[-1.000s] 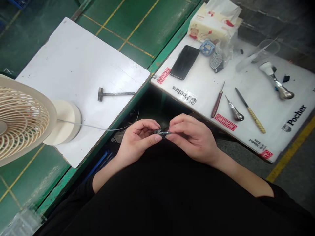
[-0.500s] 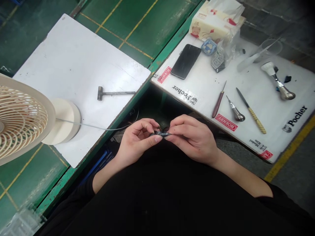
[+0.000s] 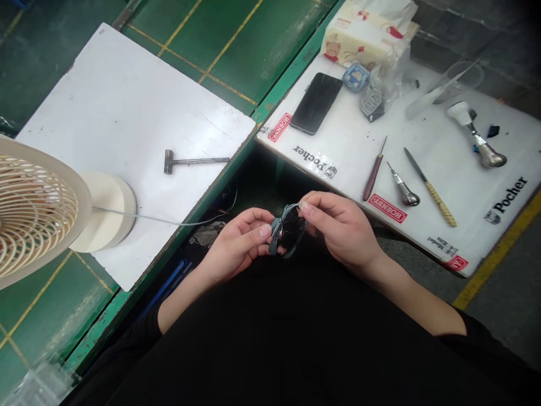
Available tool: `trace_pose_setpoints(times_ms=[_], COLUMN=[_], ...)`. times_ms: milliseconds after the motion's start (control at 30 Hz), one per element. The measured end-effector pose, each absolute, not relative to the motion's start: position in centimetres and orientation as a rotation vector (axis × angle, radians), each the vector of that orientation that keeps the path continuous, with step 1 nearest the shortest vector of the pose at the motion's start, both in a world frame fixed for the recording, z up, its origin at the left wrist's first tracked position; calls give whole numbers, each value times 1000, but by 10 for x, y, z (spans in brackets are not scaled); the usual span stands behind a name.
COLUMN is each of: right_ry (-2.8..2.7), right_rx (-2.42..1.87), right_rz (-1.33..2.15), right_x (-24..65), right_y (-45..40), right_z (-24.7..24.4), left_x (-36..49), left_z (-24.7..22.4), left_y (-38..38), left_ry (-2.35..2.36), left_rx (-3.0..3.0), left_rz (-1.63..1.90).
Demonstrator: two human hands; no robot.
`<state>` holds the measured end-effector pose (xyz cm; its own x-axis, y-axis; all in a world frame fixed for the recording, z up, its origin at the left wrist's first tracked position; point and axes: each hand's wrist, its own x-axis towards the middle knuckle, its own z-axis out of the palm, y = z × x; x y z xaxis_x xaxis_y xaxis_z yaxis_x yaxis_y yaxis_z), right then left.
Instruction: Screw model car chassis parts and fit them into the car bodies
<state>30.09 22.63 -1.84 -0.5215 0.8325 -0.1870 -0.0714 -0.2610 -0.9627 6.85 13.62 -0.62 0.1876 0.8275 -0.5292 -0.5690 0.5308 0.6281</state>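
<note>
Between my hands, in front of my dark top, is a small dark grey-blue piece (image 3: 276,228) with thin, curved, strip-like parts; its exact kind I cannot make out. My left hand (image 3: 239,242) pinches its left end between thumb and fingers. The thumb and forefinger of my right hand (image 3: 344,228) grip the upper right end of a thin strip. Part of the piece is hidden behind the fingers and lost against the dark background.
A hammer (image 3: 196,162) and a beige fan (image 3: 107,211) are on the left white board (image 3: 127,101). The right table holds a phone (image 3: 316,103), an awl (image 3: 374,172), a short metal-handled tool (image 3: 406,189), a file (image 3: 433,192), a larger metal-handled tool (image 3: 482,141) and a tissue pack (image 3: 350,39).
The piece has turned and its thin strips now show spread out. My right hand has risen slightly and moved away from my left hand, still gripping one end.
</note>
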Motion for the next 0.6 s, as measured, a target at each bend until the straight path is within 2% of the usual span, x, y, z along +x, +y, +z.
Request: trace_pose_setpoints(times_ms=[200, 600], right_ry=[-1302, -1333], right_rx=[-960, -985], right_rz=[1945, 1918], right_x=[301, 302], right_y=[225, 226], right_z=[-28, -25], left_x=[70, 72], left_z=[-10, -11], left_y=[142, 140], left_ry=[957, 1021], left_rx=[271, 305], left_rz=[1027, 1042])
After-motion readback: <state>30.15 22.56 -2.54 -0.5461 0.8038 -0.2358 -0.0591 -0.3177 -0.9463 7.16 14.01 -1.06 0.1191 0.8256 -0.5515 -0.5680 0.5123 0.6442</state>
